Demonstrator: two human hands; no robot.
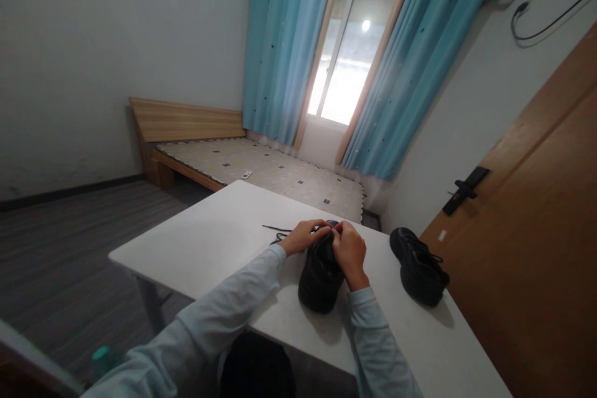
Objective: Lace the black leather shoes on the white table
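Note:
A black shoe (319,283) stands on the white table with its heel toward me. Over its lacing area both my hands meet, fingertips close together. My left hand (303,236) comes in from the left side, thumb and fingers pinched on the shoelace at the front of the shoe. My right hand (351,252) is curled against the shoe's right side, its fingertips also pinching at the lace. A loose black shoelace (278,236) trails onto the table left of my left hand. The exact grip on the lace is partly hidden by the fingers.
Another black shoe (420,268) lies to the right on the white table (200,242). Behind the table is a bed (289,174) with a small white object (247,174) on it. A wooden door (527,230) stands close on the right.

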